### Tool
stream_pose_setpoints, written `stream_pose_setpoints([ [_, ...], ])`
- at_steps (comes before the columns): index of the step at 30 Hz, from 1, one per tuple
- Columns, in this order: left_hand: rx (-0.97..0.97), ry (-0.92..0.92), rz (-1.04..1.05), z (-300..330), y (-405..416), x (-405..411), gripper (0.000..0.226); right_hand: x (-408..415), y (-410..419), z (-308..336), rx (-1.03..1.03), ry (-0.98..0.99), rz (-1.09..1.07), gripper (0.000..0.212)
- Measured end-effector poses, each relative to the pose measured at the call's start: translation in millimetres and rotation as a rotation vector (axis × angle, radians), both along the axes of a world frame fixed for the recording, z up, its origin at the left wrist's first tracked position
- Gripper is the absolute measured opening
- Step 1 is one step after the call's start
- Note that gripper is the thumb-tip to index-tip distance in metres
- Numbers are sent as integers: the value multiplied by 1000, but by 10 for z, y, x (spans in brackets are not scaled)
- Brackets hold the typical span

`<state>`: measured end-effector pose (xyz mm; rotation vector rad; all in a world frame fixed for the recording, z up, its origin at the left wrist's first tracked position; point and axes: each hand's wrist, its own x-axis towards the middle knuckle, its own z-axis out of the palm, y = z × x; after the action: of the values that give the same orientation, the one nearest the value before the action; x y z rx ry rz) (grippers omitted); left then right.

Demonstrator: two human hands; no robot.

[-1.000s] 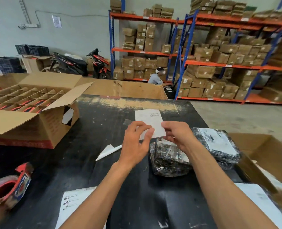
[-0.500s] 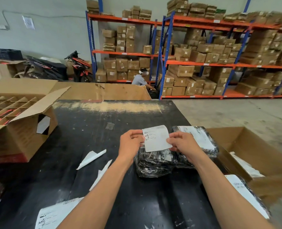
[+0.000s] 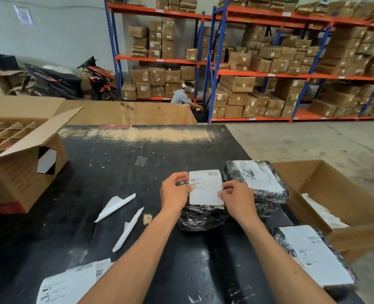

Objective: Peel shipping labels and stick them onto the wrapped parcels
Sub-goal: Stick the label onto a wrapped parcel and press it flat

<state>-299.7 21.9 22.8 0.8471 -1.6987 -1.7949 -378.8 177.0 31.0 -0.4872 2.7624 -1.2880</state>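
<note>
A white shipping label [image 3: 205, 189] lies flat over a black wrapped parcel [image 3: 200, 218] on the black table [image 3: 115, 163]. My left hand [image 3: 174, 194] pinches the label's left edge and my right hand [image 3: 238, 199] pinches its right edge. Just to the right sits a second black parcel [image 3: 258, 183] with a label stuck on top. A third labelled parcel [image 3: 313, 257] lies near the table's right front corner. More label sheets [image 3: 72, 284] lie at the front left.
Two strips of peeled white backing paper [image 3: 120, 212] lie left of my arms. An open divided carton [image 3: 17, 154] stands at the left. An open brown box [image 3: 335, 194] sits beside the table at right. Racks of cartons, motorbikes and a seated person fill the background.
The label has come down from mid-air onto the parcel's top, printed side up. Both hands moved with it. The view has shifted right, so the tape roll has left the frame.
</note>
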Motion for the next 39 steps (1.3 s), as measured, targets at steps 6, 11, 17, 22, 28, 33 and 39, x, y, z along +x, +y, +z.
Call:
stream_pose_setpoints([
  [6, 21, -3, 31, -83, 39, -14, 40, 7, 25, -19, 50, 47, 0, 29],
  [11, -4, -15, 44, -126, 44, -2, 40, 24, 14, -26, 90, 46, 1, 25],
  [17, -6, -39, 54, -148, 57, -13, 40, 58, 17, -33, 146, 90, 1, 24],
  [22, -26, -58, 60, -174, 53, -30, 39, 133, -6, -10, 172, 119, -5, 23],
  [28, -133, -100, 40, -149, 81, -11, 32, 200, -53, 11, 335, 207, -7, 27],
  [33, -244, -150, 40, -173, 104, -25, 34, 230, -10, -27, 444, 316, 59, 40],
  [39, -525, -201, 2, -226, 134, -39, 39, 256, -33, -344, 355, 430, 322, 41],
])
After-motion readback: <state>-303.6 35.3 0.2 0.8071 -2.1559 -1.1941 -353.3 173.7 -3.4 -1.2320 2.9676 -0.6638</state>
